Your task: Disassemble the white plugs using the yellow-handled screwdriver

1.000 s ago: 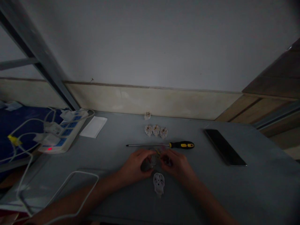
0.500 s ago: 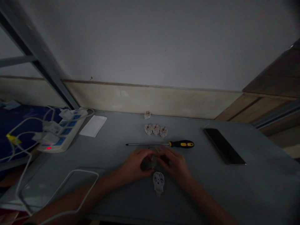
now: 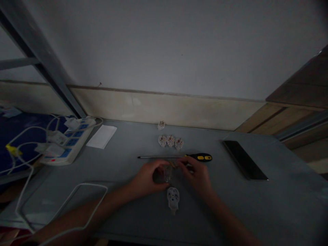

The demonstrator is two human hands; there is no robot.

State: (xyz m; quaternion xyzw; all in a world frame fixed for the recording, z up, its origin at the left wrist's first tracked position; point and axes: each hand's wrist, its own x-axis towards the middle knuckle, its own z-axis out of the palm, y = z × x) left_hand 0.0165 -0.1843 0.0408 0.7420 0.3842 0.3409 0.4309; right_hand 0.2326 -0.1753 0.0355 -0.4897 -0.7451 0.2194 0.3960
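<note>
My left hand (image 3: 150,177) curls its thumb and fingers around a small, clear plastic piece (image 3: 167,174), held just above the table. To its right, my right hand (image 3: 194,172) has thumb and fingertips drawn together beside small brass-coloured parts (image 3: 174,164). Whether those fingertips hold one of the parts is too dark to see. Nearer to me lies a white plastic plug housing (image 3: 173,198), its hollow inside facing up. Just beyond my hands a screwdriver (image 3: 159,157) lies crosswise, its black and yellow handle partly behind my right hand.
Three plug halves with metal pins (image 3: 170,141) sit in a row, another plug half (image 3: 161,125) behind them. A dark phone-like slab (image 3: 244,160) lies right. Left are a folded paper (image 3: 101,136), a power strip (image 3: 69,155) with chargers, and a white cable (image 3: 89,185) across my left forearm.
My right hand has drawn back a little to the right, away from my left hand. The clear piece in my left hand now shows more plainly.
</note>
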